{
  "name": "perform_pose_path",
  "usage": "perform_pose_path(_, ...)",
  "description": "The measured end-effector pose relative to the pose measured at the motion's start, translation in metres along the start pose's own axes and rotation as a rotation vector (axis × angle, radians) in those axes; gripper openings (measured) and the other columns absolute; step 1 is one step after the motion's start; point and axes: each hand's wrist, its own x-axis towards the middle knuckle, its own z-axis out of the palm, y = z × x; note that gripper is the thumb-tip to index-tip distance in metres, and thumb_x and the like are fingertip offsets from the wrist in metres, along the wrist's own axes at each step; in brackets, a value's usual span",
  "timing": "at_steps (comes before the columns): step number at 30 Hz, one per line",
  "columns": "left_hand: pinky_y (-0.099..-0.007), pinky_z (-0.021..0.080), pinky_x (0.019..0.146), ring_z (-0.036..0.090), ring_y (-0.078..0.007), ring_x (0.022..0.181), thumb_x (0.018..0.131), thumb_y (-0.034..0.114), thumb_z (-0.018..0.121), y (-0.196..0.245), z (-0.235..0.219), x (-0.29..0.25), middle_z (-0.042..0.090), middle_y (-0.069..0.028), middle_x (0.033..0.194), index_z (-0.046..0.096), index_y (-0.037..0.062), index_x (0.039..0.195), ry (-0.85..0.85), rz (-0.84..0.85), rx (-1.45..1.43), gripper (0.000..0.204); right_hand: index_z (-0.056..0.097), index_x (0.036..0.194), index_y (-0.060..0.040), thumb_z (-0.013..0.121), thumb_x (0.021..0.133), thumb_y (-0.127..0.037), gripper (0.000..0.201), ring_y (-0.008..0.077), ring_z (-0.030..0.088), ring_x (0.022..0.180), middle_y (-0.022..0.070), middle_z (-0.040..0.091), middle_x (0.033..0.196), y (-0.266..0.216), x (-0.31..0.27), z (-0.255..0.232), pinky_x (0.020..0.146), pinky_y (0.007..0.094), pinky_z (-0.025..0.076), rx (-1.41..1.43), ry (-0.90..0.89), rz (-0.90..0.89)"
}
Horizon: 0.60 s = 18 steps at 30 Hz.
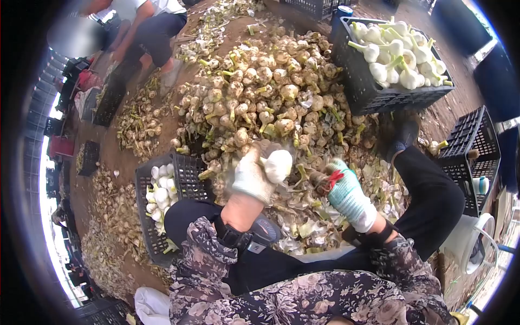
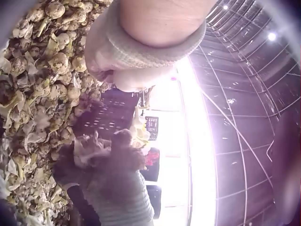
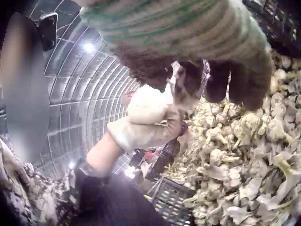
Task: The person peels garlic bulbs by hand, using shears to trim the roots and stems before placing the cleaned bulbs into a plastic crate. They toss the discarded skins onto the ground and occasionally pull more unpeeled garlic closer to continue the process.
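Note:
My left hand (image 1: 253, 176), in a pale knitted glove, grips a white, peeled garlic bulb (image 1: 278, 166) above the heap of garlic. In the right wrist view the same bulb (image 3: 148, 104) sits on the thumb side of that hand. To its right, my right hand (image 1: 346, 194) wears a green-and-white striped glove with red material (image 1: 335, 177) tied near the fingers. Its fingers (image 3: 216, 80) are dark with dirt, with pale scraps showing between them; I cannot tell whether they hold anything. Unpeeled garlic bulbs (image 1: 265, 73) lie piled in front of both hands.
A black crate (image 1: 379, 100) of white bulbs stands at the back right, another crate (image 1: 142, 181) by the left knee. Loose skins (image 1: 309, 230) cover the ground between the legs. At right are a black crate (image 1: 460, 132) and a white bucket (image 1: 460, 238). Another person (image 1: 154, 38) crouches at the far left.

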Motion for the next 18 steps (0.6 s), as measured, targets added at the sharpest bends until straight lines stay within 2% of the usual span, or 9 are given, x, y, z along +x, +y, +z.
perform_pose_path(2, -0.0420, 0.051, 0.067, 0.056, -0.0277, 0.079, 0.091, 0.028, 0.049, -0.009, -0.007, 0.005, 0.055, -0.0086, 0.085, 0.047, 0.0096, 0.098, 0.006, 0.022, -0.032, 0.020, 0.050, 0.114, -0.0018, 0.057, 0.078, 0.003, 0.037, 0.0220, 0.056, 0.086, 0.0102, 0.054, 0.106, -0.016, 0.003, 0.007, 0.078, 0.0283, 0.046, 0.223, 0.085, 0.122)
perform_pose_path(5, -0.0360, 0.050, 0.059, 0.057, -0.0237, 0.069, 0.087, 0.029, 0.056, -0.009, 0.000, -0.003, 0.053, -0.0073, 0.077, 0.050, 0.0057, 0.090, -0.155, 0.060, 0.073, 0.024, 0.042, 0.127, -0.0060, 0.059, 0.076, 0.004, 0.055, 0.0207, 0.056, 0.089, 0.0098, 0.052, 0.114, -0.021, 0.020, 0.012, 0.077, 0.0278, 0.046, -0.058, 0.199, -0.201)
perform_pose_path(6, -0.0329, 0.049, 0.056, 0.057, -0.0224, 0.063, 0.087, 0.031, 0.056, -0.014, 0.010, -0.004, 0.053, -0.0061, 0.072, 0.052, 0.0052, 0.087, -0.028, 0.100, 0.060, 0.026, 0.036, 0.132, -0.0057, 0.058, 0.076, 0.004, 0.061, 0.0175, 0.056, 0.088, 0.0095, 0.052, 0.114, -0.028, 0.017, 0.016, 0.074, 0.0255, 0.047, 0.266, 0.175, -0.070)
perform_pose_path(7, -0.0339, 0.049, 0.057, 0.057, -0.0221, 0.064, 0.085, 0.030, 0.058, -0.002, 0.017, -0.020, 0.055, -0.0087, 0.069, 0.055, 0.0057, 0.088, -0.112, -0.086, 0.304, 0.025, 0.028, 0.136, -0.0041, 0.060, 0.076, 0.002, 0.068, 0.0140, 0.056, 0.086, 0.0090, 0.052, 0.113, -0.042, 0.018, 0.016, 0.071, 0.0232, 0.047, 0.536, 0.048, 0.049)
perform_pose_path(8, -0.0338, 0.049, 0.065, 0.059, -0.0241, 0.079, 0.084, 0.030, 0.052, -0.021, -0.031, 0.027, 0.060, -0.0088, 0.077, 0.058, 0.0073, 0.096, -0.500, -0.062, 0.347, 0.026, 0.019, 0.140, -0.0025, 0.062, 0.076, 0.000, 0.077, 0.0106, 0.056, 0.084, 0.0086, 0.053, 0.112, -0.056, 0.018, 0.017, 0.068, 0.0210, 0.047, 0.790, -0.047, 0.201)
perform_pose_path(10, -0.0319, 0.048, 0.068, 0.058, -0.0214, 0.080, 0.074, 0.021, 0.067, -0.034, -0.002, 0.002, 0.062, -0.0105, 0.088, 0.056, 0.0062, 0.103, -0.101, 0.352, 0.973, 0.035, 0.043, 0.122, 0.0023, 0.051, 0.087, -0.004, 0.036, 0.0127, 0.056, 0.083, 0.0086, 0.057, 0.102, -0.036, 0.028, 0.028, 0.065, 0.0235, 0.048, 0.671, 0.054, 0.228)
perform_pose_path(11, -0.0321, 0.047, 0.070, 0.057, -0.0193, 0.080, 0.075, 0.020, 0.067, -0.025, 0.010, -0.010, 0.061, -0.0100, 0.091, 0.054, 0.0061, 0.108, -0.063, 0.309, 1.157, 0.038, 0.049, 0.111, 0.0019, 0.044, 0.088, 0.000, 0.023, 0.0150, 0.057, 0.083, 0.0084, 0.057, 0.100, -0.024, 0.034, 0.031, 0.066, 0.0244, 0.049, 0.998, 0.126, 0.302)
perform_pose_path(13, -0.0284, 0.045, 0.056, 0.054, -0.0160, 0.061, 0.080, 0.020, 0.063, -0.011, 0.013, -0.019, 0.060, -0.0078, 0.080, 0.050, 0.0008, 0.111, -0.167, 0.347, 0.903, 0.039, 0.032, 0.132, -0.0012, 0.052, 0.082, 0.002, 0.055, 0.0211, 0.056, 0.097, 0.0145, 0.047, 0.121, -0.022, 0.040, 0.020, 0.074, 0.0289, 0.052, 0.759, -0.021, 0.087)
perform_pose_path(18, -0.0254, 0.040, 0.047, 0.049, -0.0131, 0.053, 0.087, 0.008, 0.052, 0.004, -0.007, 0.020, 0.050, -0.0034, 0.069, 0.052, 0.0025, 0.098, -0.510, 0.227, -0.151, 0.012, 0.030, 0.135, -0.0045, 0.058, 0.079, -0.006, 0.062, 0.0197, 0.059, 0.087, 0.0116, 0.047, 0.122, -0.067, 0.048, 0.026, 0.059, 0.0270, 0.051, 0.936, 0.029, 0.128)
